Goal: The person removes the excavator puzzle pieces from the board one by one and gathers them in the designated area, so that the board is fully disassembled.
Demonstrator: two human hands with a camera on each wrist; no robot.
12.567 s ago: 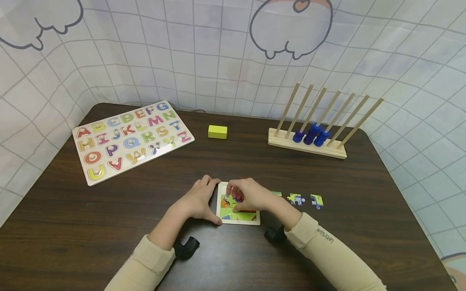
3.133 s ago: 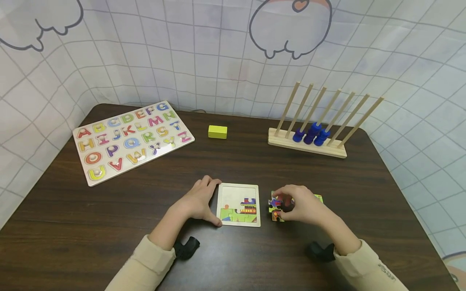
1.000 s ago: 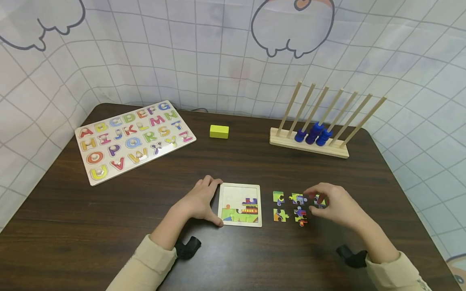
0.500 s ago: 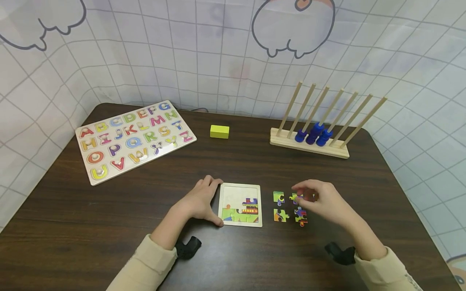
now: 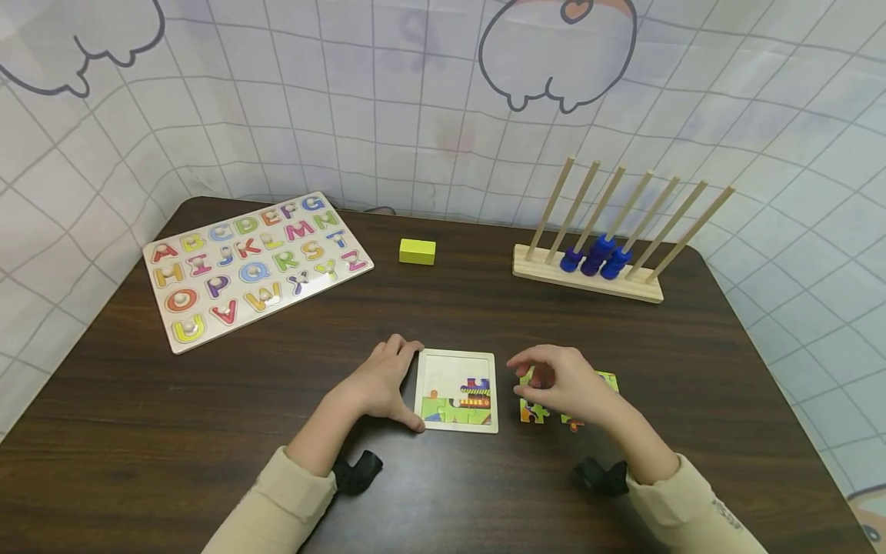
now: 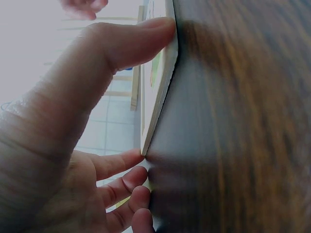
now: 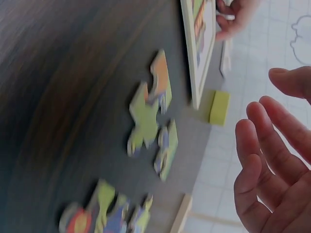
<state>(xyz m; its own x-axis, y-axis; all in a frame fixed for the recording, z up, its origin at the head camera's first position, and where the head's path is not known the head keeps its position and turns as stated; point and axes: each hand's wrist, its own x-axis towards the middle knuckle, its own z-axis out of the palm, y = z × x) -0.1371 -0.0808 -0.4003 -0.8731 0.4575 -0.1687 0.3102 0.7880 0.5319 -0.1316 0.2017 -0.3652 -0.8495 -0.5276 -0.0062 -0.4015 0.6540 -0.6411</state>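
A small square wooden jigsaw tray lies near the middle of the table, with joined pieces along its bottom and right side and bare wood above. My left hand holds its left side, thumb on the near corner and forefinger touching the far one. To the right, my right hand hovers over several loose jigsaw pieces, thumb and fingers apart with nothing between them. It partly hides these pieces in the head view. The right wrist view shows a green jigsaw piece flat on the table below the hand.
Behind the tray stands a yellow block. A wooden alphabet board lies at the back left. At the back right is a peg rack with upright rods and blue beads. A patterned cloth hangs behind the table.
Pieces that were in the tray's upper part 12.6 seconds ago are out of it. During the last second my right hand has moved left across the loose pieces. My left hand stays put.
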